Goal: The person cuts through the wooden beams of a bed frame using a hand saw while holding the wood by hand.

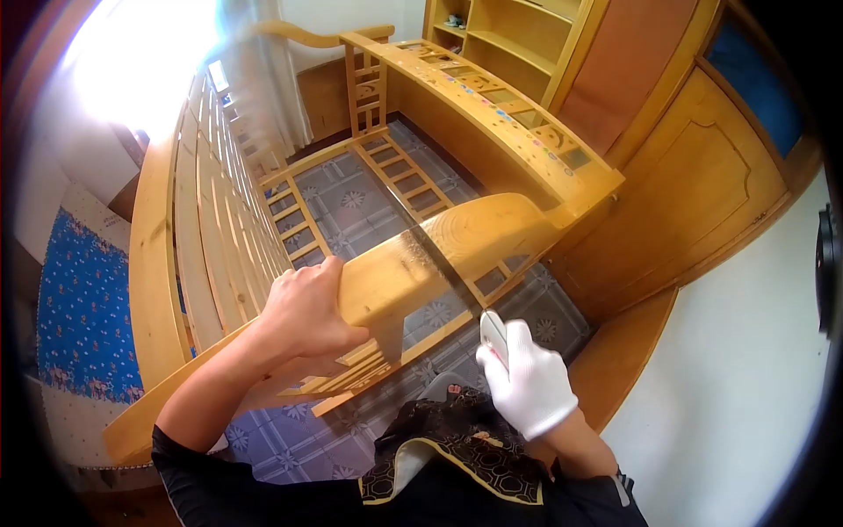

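My bare left hand (pixel 303 307) grips the edge of a wide wooden board (pixel 378 285), part of a bed frame, with its fingers wrapped over it. In my right hand (pixel 531 382), which wears a white knitted glove, is the pale handle of a hand saw (pixel 450 272). The long thin blade lies across the board, to the right of my left hand, and reaches past its far side. Pale sawdust and a dark worn patch show on the wood beside the blade. The fingers of my right hand are closed round the handle.
Wooden slats (pixel 206 220) rise on the left. A rail with coloured stickers (pixel 500 110) runs along the right. Below lies a patterned tile floor (pixel 351 198). A wooden door (pixel 702 167) and shelves (pixel 509 48) stand behind, and a blue floral cloth (pixel 83 307) is at far left.
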